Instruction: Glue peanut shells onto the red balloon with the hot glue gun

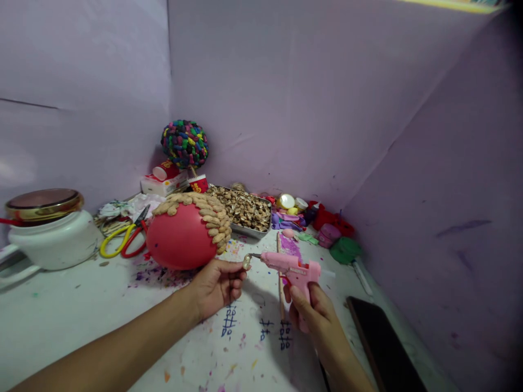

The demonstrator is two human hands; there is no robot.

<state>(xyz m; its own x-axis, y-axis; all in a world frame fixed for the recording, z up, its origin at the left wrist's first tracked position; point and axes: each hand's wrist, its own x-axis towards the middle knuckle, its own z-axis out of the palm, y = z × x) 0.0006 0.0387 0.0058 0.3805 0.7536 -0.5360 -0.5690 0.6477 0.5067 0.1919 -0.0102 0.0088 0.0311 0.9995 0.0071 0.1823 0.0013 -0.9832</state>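
Between the thumb and fingers of my left hand (220,286) is a peanut shell half (247,262), its hollow side showing. My right hand (312,310) is wrapped round the handle of a pink hot glue gun (288,265), whose nozzle points left and meets or nearly meets the shell. Just behind my left hand lies a red balloon (180,237) on its side, its top and right end covered with overlapping peanut shells (212,215). Farther back, a metal tray (261,234) holds a heap of loose shells (245,209).
On the left stand a white lidded pot (57,239) and yellow-and-red-handled scissors (125,239). A multicoloured ball (186,144) rises from a red cup (198,184) at the back. Right of the tray are small tubs, including a green one (345,250). A dark phone (384,343) lies near the right wall.
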